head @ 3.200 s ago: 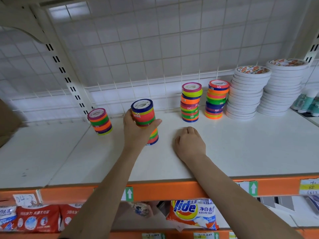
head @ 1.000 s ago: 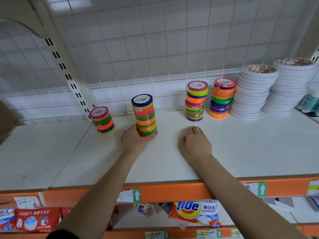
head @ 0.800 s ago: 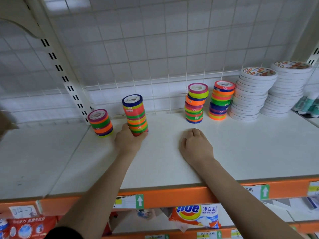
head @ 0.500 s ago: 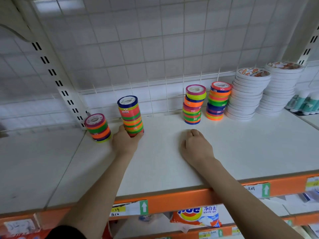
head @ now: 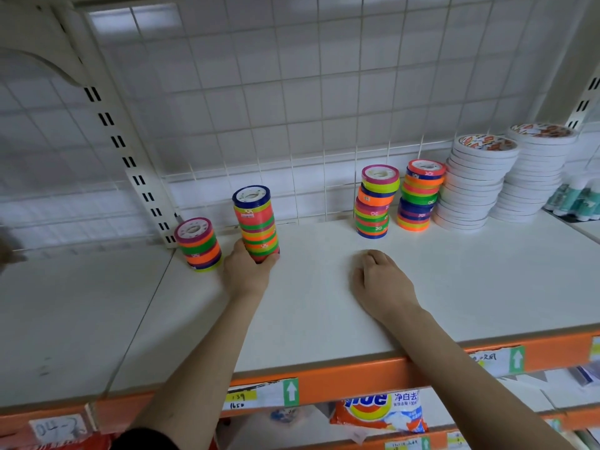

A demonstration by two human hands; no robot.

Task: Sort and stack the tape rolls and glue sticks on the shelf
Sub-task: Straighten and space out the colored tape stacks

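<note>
Tall stack of coloured tape rolls [head: 257, 222] now stands near the back of the shelf [head: 324, 303], just right of the short stack of coloured rolls [head: 198, 243] beside the slotted upright [head: 130, 164]. Since about three seconds ago it has slid left and back, away from mid-shelf, and now sits close to the short stack with a narrow gap between them.

Left hand [head: 248, 271]: grip wraps the base of the tall stack, thumb on its right side, fingers hidden behind. The stack leans slightly; top roll is blue-rimmed. Right hand [head: 381, 284]: fingers curled under, knuckles resting on the shelf, holding nothing, position unchanged.

Judgement: coloured rolls are being grouped at the left; the stack looks nearly placed, release likely next.

Around: two more coloured tape stacks [head: 397, 199] at centre back, the left one uneven. Two stacks of white tape rolls [head: 500, 180] to their right. Glue sticks [head: 574, 199] at far right, partly cut off. Wire grid backing [head: 292, 92] behind everything.

In the way: the short stack close on the left; a nudge could topple either.
</note>
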